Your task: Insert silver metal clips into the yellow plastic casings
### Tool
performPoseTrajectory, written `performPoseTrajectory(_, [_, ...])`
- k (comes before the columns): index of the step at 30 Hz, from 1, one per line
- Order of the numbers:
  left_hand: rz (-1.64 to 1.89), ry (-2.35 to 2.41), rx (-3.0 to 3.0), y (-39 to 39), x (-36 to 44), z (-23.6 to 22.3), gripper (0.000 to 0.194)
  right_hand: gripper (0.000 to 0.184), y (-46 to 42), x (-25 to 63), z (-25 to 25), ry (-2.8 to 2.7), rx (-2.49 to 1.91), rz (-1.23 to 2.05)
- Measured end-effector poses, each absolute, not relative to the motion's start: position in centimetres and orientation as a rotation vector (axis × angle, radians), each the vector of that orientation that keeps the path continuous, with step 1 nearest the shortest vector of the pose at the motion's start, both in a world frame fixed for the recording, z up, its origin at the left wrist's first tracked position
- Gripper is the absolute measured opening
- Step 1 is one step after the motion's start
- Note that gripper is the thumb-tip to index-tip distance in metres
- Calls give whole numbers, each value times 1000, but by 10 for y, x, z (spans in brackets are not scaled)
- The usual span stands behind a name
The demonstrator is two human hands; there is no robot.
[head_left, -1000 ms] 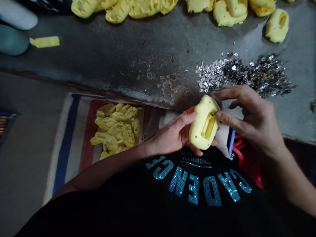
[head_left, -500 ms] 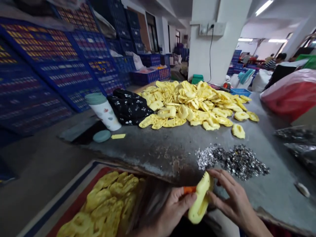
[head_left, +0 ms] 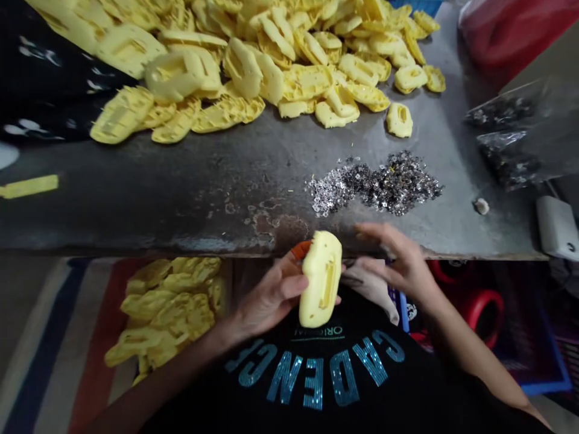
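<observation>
A yellow moulded foam piece (head_left: 320, 280) with a slotted recess is held upright in the left hand (head_left: 271, 292), just above a black shirt with sequin lettering (head_left: 316, 377) and just below the bench edge. The left fingers (head_left: 289, 286) are closed around the piece, and an orange item (head_left: 300, 249) shows behind it. The right hand (head_left: 398, 259) is positioned just beside the piece, its fingers (head_left: 384, 241) spread wide and apart from it. Beyond, a grey rust-patched workbench (head_left: 181, 208) bears a silver-and-black pile of small metal flakes (head_left: 375, 187) and a heap of yellow foam pieces (head_left: 271, 78). Further yellow foam pieces (head_left: 172, 313) are stacked below the bench, left of the hands.
</observation>
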State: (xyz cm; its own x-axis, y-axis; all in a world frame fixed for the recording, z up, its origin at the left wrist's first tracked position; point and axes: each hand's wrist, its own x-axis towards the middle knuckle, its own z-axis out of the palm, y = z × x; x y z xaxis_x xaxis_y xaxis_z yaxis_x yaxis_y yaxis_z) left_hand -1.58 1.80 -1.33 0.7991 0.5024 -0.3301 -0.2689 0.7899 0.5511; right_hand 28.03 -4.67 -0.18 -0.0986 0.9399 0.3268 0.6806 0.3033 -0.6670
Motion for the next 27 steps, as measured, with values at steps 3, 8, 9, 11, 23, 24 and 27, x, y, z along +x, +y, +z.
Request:
performPoseTrajectory(3, [594,604,564,23,-17,-7,69,13,-30,316,-14,-1780,-1703,118])
performPoseTrajectory(8, [712,756,573,26,-19,-1,82,12,-4,332,-28,-1794,-1961,-209])
performPoseTrajectory(9, [718,755,567,26,-19,-2,81,12,-2,330,-28,-1804,-1983,-239])
performPoseTrajectory(11, [721,720,562,26,-21,-5,75,12,-1,327,-28,-1829,-2010,-258])
performPoseTrajectory(23, [629,512,573,21,-14,-17,71,15,-39,316,-21,-1884,-1868,36])
performPoseTrajectory(24, [630,515,573,20,-14,-18,71,16,-42,316,-23,-1852,-1868,44])
performPoseTrajectory(27, [627,550,577,18,-13,-17,69,16,-43,316,-26,-1809,-1866,50])
